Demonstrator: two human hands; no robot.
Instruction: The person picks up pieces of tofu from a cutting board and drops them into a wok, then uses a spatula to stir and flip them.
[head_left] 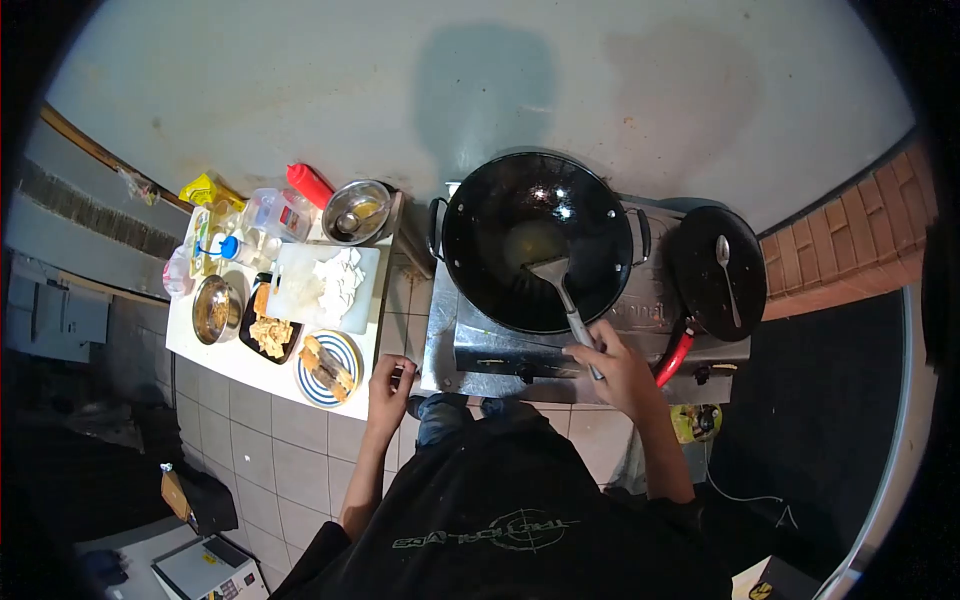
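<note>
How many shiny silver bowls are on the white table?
2. One silver metal bowl sits beside the red squeeze bottle; another silver bowl sits left of the black tray. Others might be hidden.

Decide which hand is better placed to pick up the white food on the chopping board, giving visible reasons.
Left, probably: the left hand hangs near the table, closer to the white food and seemingly empty, while the right hand grips the spatula in the wok.
</note>
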